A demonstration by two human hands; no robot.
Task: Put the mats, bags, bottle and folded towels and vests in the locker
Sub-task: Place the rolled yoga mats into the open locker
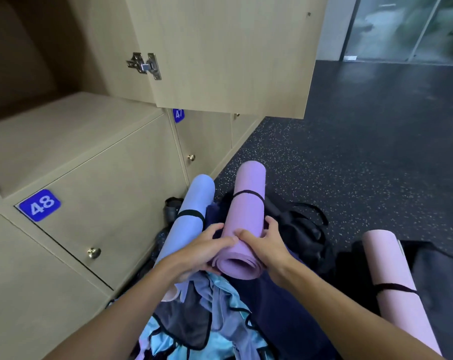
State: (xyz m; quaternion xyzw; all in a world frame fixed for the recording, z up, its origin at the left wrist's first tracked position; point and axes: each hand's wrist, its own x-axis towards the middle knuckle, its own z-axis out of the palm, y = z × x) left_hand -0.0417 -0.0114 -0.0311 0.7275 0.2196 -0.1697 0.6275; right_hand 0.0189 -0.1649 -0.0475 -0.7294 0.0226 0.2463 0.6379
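1. Both forearms are reaching in from the near edge and meeting over a heap on the speckled floor (pixel 350 157). The left hand (pixel 207 252) and right hand (pixel 268 246) are sitting side by side at the near end of the purple rolled mat (pixel 248 206).
2. The left hand is cupping the mat's left side and underside, fingers curled round it and thumb lying on top.
3. The right hand is wrapping the mat's right side, fingers curled over its flank, with the thumb pressing on top just beside the left thumb.
4. The purple rolled mat is pointing away, its spiral end facing near and a black strap circling its far half. It is resting on dark cloth beside a black bag (pixel 298 224).
5. A blue rolled mat (pixel 191 216), also strapped, is lying just left of it. A pink rolled mat (pixel 391 281) is lying well apart at the right.
6. Light-blue vests (pixel 215 323) with black trim are bunching up in the near heap.
7. Blue plates are showing "48" (pixel 39 205) and, farther off, "47" (pixel 178 115). The open locker (pixel 64 126) above 48 is standing with its door (pixel 220 48) out to the right.
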